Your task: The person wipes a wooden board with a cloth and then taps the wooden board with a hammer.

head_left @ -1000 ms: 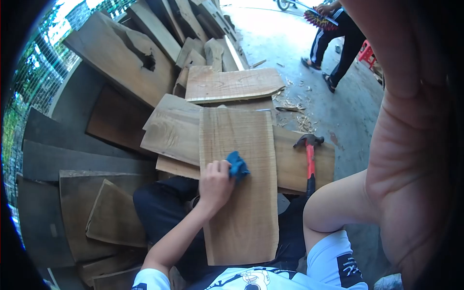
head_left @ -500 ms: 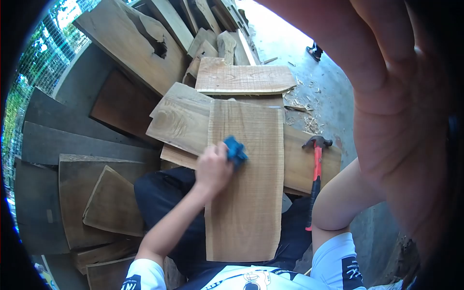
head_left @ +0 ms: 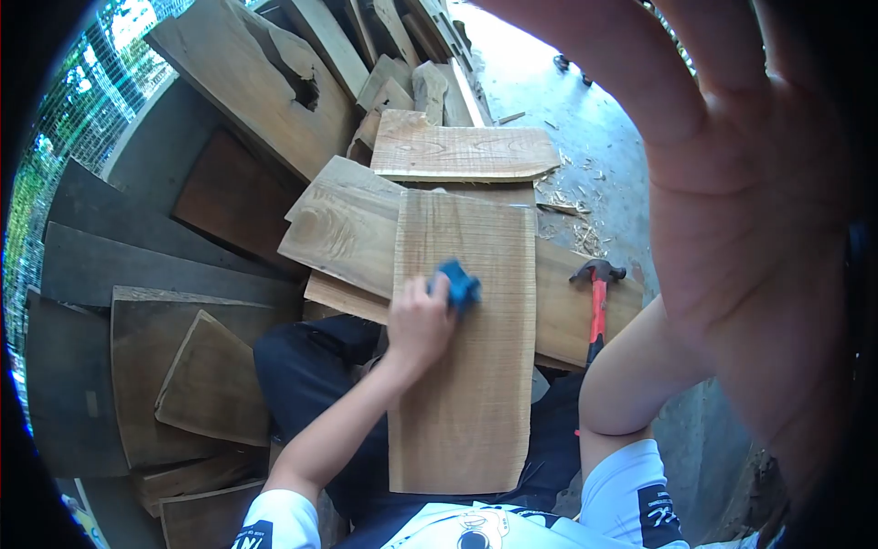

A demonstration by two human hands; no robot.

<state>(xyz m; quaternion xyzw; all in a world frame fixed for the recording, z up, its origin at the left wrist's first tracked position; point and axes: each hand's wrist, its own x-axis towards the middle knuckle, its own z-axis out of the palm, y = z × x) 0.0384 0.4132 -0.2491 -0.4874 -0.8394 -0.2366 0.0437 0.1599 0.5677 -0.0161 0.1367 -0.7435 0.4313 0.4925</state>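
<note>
A long wooden board (head_left: 465, 412) lies across my lap, one end toward me and the far end over other planks. My left hand (head_left: 421, 325) is closed around a crumpled blue cloth (head_left: 460, 285), pressed to the board's upper middle. My right hand (head_left: 732, 210) is raised very close to the camera, palm showing and fingers stretched out, with nothing in it. Its fingertips run out of view at the top. Beyond my right forearm lies a claw hammer (head_left: 598, 302) with a red and black handle, partly hidden by the arm.
A plank with a rounded grain pattern (head_left: 343, 224) and a pale plank (head_left: 462, 151) lie past the board. Several dark boards (head_left: 155, 261) lean at the left, and a board with a hole (head_left: 265, 91) stands behind. Wood shavings (head_left: 581, 233) litter the concrete floor.
My left hand and the cloth have slid slightly right on the board. My right hand has moved a little left across the view, covering more of the hammer's handle.
</note>
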